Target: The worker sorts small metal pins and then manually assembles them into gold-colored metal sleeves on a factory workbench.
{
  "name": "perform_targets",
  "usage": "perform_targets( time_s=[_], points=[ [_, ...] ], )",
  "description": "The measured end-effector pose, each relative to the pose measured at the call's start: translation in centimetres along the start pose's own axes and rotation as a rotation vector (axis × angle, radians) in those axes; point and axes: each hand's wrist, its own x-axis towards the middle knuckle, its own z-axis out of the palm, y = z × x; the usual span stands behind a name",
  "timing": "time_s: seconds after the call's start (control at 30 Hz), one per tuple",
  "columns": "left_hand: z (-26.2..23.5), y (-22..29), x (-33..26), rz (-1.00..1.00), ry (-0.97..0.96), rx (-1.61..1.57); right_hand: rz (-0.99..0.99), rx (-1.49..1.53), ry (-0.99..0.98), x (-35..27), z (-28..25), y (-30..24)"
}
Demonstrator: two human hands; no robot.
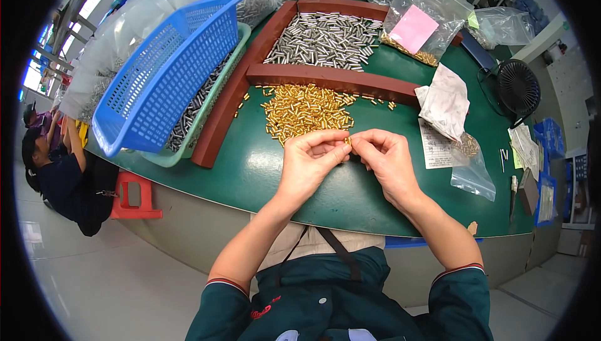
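Observation:
Between the fingertips of both hands, just in front of a pile of gold pins, is a small gold metal pin [348, 142]. My left hand [316, 158] pinches it from the left, thumb against forefinger. From the right, my right hand [383, 156] meets it with thumb and forefinger closed together. The pile of short gold metal pins [307, 111] lies on the green tabletop right beyond my left fingers. A few stray gold pins [379, 101] lie along the brown divider bar.
Brown bars [338, 77] frame silver pins [325, 39] at the back. A blue basket [169, 72] rests tilted on a green basket [206, 106] at left. Papers [443, 103], a small bag [474, 175] and a black fan [518, 87] stand right. Another person [62, 172] sits far left.

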Motion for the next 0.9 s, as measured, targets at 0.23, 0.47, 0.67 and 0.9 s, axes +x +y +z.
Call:
perform_targets(
  time_s=[0.23,0.47,0.67,0.9],
  points=[
    [0.04,0.10,-0.01,-0.038,0.011,-0.002,-0.039,-0.047,0.002,0.12,-0.08,0.21],
    [0.31,-0.28,-0.11,0.117,0.064,0.082,-0.312,-0.253,0.078,-0.15,0.24,0.58],
    [0.29,-0.23,-0.25,0.278,0.057,0.362,-0.399,-0.341,0.092,-0.24,0.20,0.53],
    [0.33,-0.21,-0.24,0.282,0.076,0.388,-0.390,-0.349,0.082,-0.33,0.24,0.58]
  ],
)
